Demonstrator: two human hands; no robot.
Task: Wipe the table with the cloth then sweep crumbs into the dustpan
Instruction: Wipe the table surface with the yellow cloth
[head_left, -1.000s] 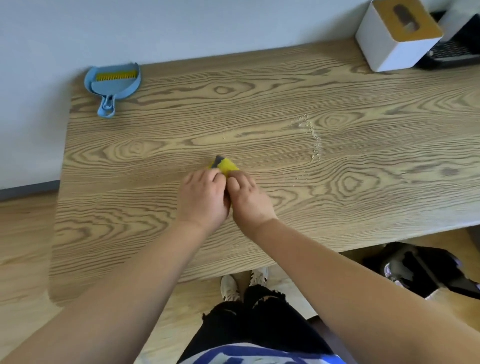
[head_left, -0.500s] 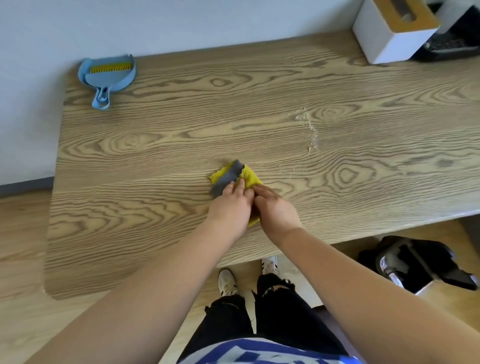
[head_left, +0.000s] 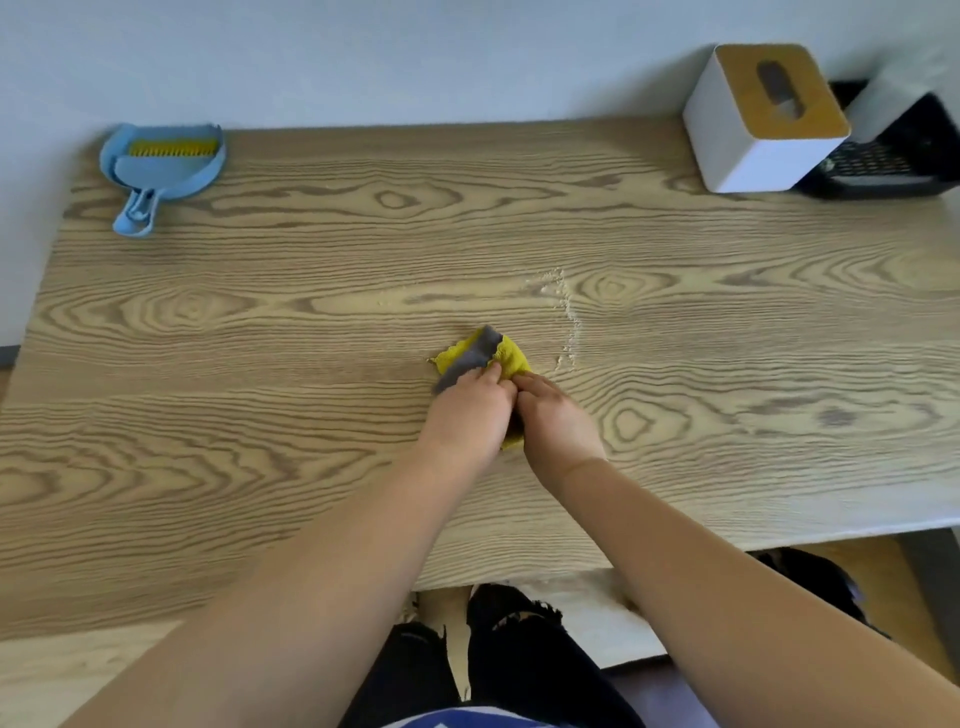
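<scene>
Gripping yellow-grey cloth (head_left: 480, 356), left hand (head_left: 467, 410) and right hand (head_left: 558, 421); yellow brush (head_left: 171, 148) inside blue dustpan (head_left: 161, 171).

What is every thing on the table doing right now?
cloth: bunched on the table, held by both hands
left hand: gripping cloth
right hand: gripping cloth
crumbs: lying in a curved line
dustpan: flat, brush inside, untouched
tissue box: upright

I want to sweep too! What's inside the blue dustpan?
A small brush with yellow bristles lies inside the blue dustpan, at the table's far left corner. What lies beneath the brush is covered.
</scene>
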